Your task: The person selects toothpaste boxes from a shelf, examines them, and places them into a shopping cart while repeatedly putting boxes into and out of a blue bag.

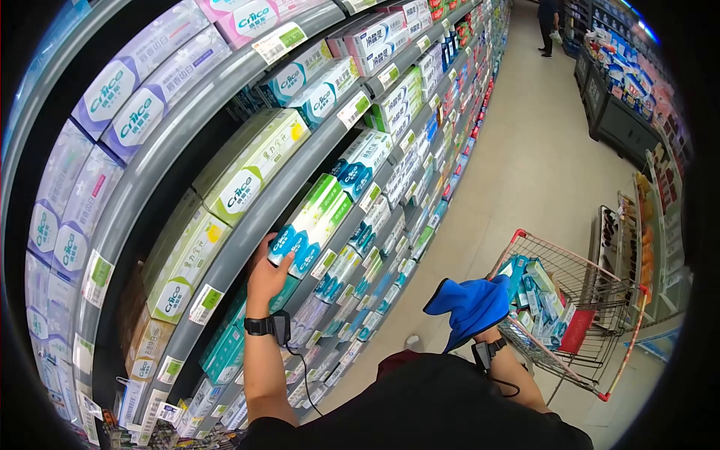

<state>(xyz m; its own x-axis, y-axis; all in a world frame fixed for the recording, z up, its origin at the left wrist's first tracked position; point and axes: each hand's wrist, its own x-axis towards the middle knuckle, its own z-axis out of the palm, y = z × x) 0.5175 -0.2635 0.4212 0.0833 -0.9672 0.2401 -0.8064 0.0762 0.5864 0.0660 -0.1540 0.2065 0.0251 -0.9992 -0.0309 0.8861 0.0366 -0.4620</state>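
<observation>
At the middle shelf, my left hand (268, 275) is closed around the near end of green, white and blue toothpaste boxes (311, 225). The thumb presses on their front end and the fingers go round the left side, partly out of sight. These boxes lie side by side on the shelf. My right hand (489, 337) is over on the right by the shopping cart, with a blue cloth (471, 306) in it that covers most of its fingers. Both wrists wear black straps with a small device and cable.
Shelves of boxed toothpaste run along the left, with price tags (279, 43) on their edges. A wire shopping cart (592, 277) with red trim holds several toothpaste boxes (544, 296). A person (548, 26) stands far down the aisle (517, 135), near dark display bins (619, 120).
</observation>
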